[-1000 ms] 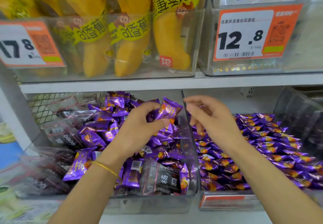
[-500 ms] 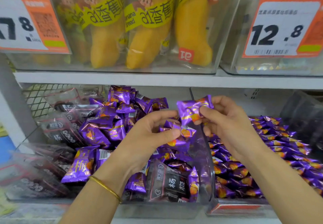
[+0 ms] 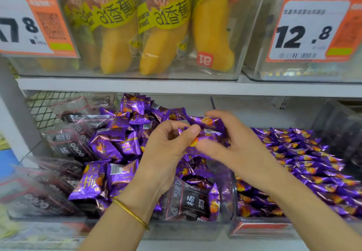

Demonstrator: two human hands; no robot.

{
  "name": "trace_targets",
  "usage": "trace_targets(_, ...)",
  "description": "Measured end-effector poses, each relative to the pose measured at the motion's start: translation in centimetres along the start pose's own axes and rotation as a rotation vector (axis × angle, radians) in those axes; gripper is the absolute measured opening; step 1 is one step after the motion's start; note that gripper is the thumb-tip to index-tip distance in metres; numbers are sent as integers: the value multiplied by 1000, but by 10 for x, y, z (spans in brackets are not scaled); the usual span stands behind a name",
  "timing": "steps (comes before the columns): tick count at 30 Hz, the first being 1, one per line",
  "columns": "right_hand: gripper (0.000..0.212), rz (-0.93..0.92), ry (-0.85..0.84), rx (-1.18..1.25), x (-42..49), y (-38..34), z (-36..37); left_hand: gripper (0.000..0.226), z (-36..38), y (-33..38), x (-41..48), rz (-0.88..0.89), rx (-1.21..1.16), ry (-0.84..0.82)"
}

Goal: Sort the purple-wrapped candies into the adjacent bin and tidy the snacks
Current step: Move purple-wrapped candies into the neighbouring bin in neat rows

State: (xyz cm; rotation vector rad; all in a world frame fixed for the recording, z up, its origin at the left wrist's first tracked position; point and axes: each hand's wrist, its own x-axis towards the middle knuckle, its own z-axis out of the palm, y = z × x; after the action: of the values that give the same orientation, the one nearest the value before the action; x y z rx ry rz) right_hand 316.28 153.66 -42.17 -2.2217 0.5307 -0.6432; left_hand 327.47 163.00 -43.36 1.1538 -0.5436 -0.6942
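Purple-wrapped candies (image 3: 117, 145) lie heaped in the clear middle bin (image 3: 184, 229), mixed with dark packets (image 3: 188, 201). The adjacent right bin (image 3: 258, 229) holds rows of purple candies (image 3: 305, 164). My left hand (image 3: 166, 149) hovers over the heap's right side, fingers curled, thumb and fingertips pinching a purple candy (image 3: 194, 143). My right hand (image 3: 233, 143) meets it above the wall between the bins and holds another purple candy (image 3: 207, 122) with its upper fingers. The two hands touch around the wrappers.
Dark transparent packets (image 3: 66, 143) fill the left bin. The shelf above (image 3: 117, 85) carries clear bins of yellow banana breads (image 3: 160, 43) with orange price tags (image 3: 311, 31). A dark bin (image 3: 340, 129) stands at far right.
My right hand has come left and lower with its candy to meet my left hand over the bin wall. My left hand has risen a little, pinching a candy.
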Motion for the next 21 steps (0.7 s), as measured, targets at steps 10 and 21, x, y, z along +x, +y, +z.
trace_targets(10, 59, -39, 30, 60, -3, -1, -7, 24, 4, 7, -1, -41, -229, -172)
trace_targets(21, 53, 8, 75, 223, -5, 6, -39, 28, -1, 0, 0, -20, -146, -159)
